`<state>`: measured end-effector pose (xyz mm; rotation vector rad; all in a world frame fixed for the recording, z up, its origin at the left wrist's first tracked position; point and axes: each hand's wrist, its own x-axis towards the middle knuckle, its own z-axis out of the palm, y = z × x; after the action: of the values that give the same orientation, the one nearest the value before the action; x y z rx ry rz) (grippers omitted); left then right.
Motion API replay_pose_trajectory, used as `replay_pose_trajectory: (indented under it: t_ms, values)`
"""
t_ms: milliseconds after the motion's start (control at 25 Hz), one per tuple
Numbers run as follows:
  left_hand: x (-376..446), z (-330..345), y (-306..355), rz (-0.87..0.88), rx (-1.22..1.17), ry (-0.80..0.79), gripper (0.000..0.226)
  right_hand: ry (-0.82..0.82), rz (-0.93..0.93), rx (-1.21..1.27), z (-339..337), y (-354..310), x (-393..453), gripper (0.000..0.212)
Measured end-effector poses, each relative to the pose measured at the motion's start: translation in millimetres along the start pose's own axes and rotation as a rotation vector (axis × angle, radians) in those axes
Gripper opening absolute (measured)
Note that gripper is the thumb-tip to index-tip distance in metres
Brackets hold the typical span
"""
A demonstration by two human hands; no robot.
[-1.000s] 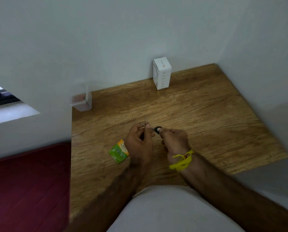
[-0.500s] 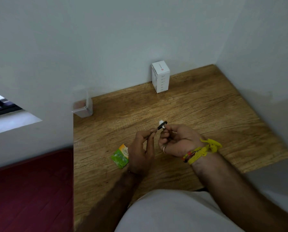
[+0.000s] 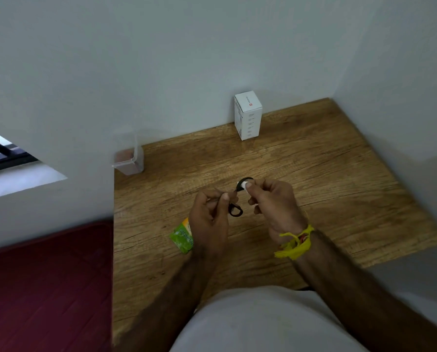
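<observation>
Both hands are raised over the middle of a wooden table (image 3: 326, 179). My right hand (image 3: 275, 207) pinches a small white piece (image 3: 243, 185) between thumb and fingertips; a thin black band (image 3: 246, 179) loops around that piece. My left hand (image 3: 209, 217) pinches the other end of the same black band, and a small black loop (image 3: 235, 211) hangs below its fingers. The band runs between the two hands. A yellow thread is tied round my right wrist (image 3: 294, 243).
A green and orange sachet (image 3: 181, 236) lies flat on the table, partly under my left wrist. A white carton (image 3: 247, 114) stands against the back wall. A clear plastic tub (image 3: 129, 158) sits at the table's back left corner. A red mat (image 3: 44, 288) lies to the left.
The hands have drawn slightly apart, and the black band now stretches between them with a loop hanging under my left fingers. My right hand has turned so that its back faces the camera.
</observation>
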<state>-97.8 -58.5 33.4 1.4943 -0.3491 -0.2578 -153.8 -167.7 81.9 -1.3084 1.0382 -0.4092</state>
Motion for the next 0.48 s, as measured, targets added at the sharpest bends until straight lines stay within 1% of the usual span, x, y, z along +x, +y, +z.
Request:
replay_pose_trajectory:
  t_ms: [80, 120, 200, 320, 400, 480]
  values:
    - [6.4, 0.9, 5.3, -0.185, -0.110, 0.097, 0.008, 0.111, -0.098, -0.021, -4.2, 10.5, 1.0, 0.008]
    - [9.5, 1.5, 7.6, -0.246, -0.141, 0.141, 0.012, 0.137, -0.168, -0.056, -4.7, 16.6, -1.5, 0.008]
    - [14.8, 5.3, 12.9, -0.310, -0.181, 0.202, 0.016, 0.107, -0.330, -0.178, -2.2, 29.6, -8.8, 0.009]
    - [20.5, 15.3, 21.2, -0.314, -0.194, 0.262, 0.015, 0.094, -0.531, -0.337, 2.3, 40.5, -11.7, 0.007]
    - [21.1, 21.9, 25.4, -0.289, -0.192, 0.277, 0.012, 0.124, -0.563, -0.380, 5.1, 40.9, -10.0, 0.008]
    - [19.7, 26.1, 26.5, -0.271, -0.188, 0.276, 0.012, 0.175, -0.525, -0.397, 9.7, 41.3, -10.6, 0.009]
